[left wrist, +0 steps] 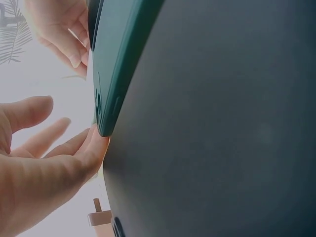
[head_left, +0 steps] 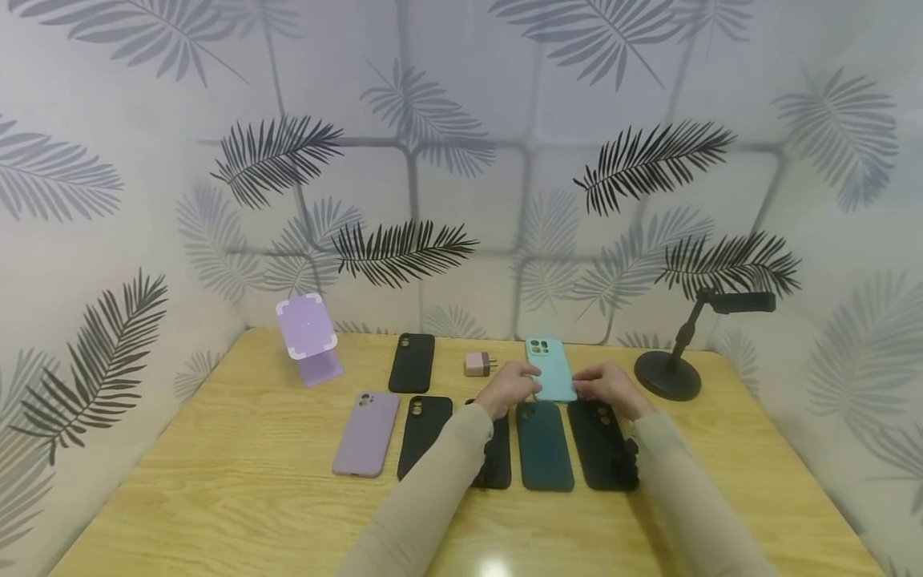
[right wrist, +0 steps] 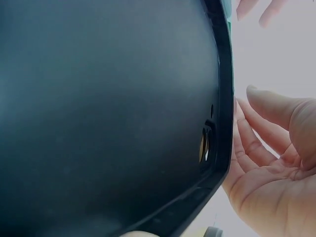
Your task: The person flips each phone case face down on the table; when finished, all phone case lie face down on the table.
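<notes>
A mint-green phone case (head_left: 551,370) lies camera end away, toward the back of the table. At its left edge is my left hand (head_left: 510,386), fingertips reaching onto the side. My right hand (head_left: 611,386) touches near its lower right corner. Nearer to me lie a dark green phone case (head_left: 545,449) and a black phone case (head_left: 602,453). In the left wrist view, the left hand's (left wrist: 54,163) fingers are loosely extended beside the green case. The right wrist view has the right hand (right wrist: 276,163) with thumb and fingers apart, behind the black case.
More cases lie to the left: a lilac one (head_left: 366,437), a black one (head_left: 424,429), a black one (head_left: 497,461) partly under my left sleeve, and another (head_left: 412,362) behind. A pink charger (head_left: 477,364), a lilac stand (head_left: 308,328) and a black stand (head_left: 667,375) line the back.
</notes>
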`<act>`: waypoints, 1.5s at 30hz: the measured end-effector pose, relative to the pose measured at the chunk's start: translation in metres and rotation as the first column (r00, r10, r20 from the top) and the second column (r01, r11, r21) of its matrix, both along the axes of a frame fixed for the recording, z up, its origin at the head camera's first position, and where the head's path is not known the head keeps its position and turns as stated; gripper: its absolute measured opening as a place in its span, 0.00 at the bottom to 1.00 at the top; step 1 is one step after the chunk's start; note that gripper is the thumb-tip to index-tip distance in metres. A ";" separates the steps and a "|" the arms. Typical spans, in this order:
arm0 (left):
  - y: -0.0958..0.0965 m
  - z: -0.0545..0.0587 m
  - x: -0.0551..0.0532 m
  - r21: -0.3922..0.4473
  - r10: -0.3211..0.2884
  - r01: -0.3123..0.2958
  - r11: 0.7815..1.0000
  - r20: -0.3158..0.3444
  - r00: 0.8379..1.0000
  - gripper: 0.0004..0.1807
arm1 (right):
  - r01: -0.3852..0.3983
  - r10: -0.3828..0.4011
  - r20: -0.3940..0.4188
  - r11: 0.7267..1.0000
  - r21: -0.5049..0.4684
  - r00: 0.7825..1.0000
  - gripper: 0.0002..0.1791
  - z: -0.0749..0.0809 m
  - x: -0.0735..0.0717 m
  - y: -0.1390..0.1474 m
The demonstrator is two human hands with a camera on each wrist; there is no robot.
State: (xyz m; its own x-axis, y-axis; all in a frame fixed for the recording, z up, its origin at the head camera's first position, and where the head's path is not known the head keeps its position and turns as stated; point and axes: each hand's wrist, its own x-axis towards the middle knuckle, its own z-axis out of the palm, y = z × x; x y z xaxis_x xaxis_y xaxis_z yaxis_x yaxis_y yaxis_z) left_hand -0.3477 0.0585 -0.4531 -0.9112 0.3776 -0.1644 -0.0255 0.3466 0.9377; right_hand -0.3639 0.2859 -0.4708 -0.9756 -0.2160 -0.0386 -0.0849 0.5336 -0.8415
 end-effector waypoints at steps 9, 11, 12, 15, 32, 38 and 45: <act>0.001 -0.001 0.003 0.026 0.045 -0.044 0.999 -0.013 0.999 0.24 | -0.021 0.021 0.011 1.000 -0.022 1.000 0.19 0.001 0.002 0.004; 0.001 0.000 0.005 0.046 0.065 -0.064 0.997 -0.020 0.998 0.23 | -0.024 0.025 0.016 0.999 -0.040 1.000 0.20 0.002 0.004 0.006; 0.002 0.000 0.007 0.060 0.074 -0.072 0.996 -0.026 0.997 0.23 | -0.020 0.020 0.016 0.999 -0.048 1.000 0.21 0.003 0.005 0.007; 0.002 0.001 0.010 0.101 0.103 -0.099 0.990 -0.044 0.994 0.20 | 0.000 0.001 0.019 0.998 -0.064 1.000 0.24 0.006 0.010 0.011; 0.021 0.004 0.046 0.102 -0.065 0.066 0.993 -0.013 0.998 0.18 | -0.028 0.028 -0.014 0.999 0.018 1.000 0.24 0.017 0.054 0.041; 0.028 0.003 0.060 0.063 -0.137 0.137 0.989 0.008 0.990 0.20 | -0.112 0.110 0.050 0.993 0.045 0.993 0.24 0.018 0.070 0.046; 0.033 -0.001 0.068 -0.001 -0.184 0.184 0.983 -0.025 0.983 0.23 | -0.152 0.152 0.118 0.988 -0.006 0.981 0.27 0.013 0.083 0.052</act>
State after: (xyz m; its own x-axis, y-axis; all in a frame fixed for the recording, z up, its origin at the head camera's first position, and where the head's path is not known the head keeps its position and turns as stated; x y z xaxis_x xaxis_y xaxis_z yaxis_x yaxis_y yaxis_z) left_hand -0.2796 0.0913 -0.4544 -0.8300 0.5393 -0.1424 0.0617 0.3425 0.9375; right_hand -0.2809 0.3379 -0.4577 -0.9199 -0.3612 -0.1525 -0.0651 0.5243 -0.8491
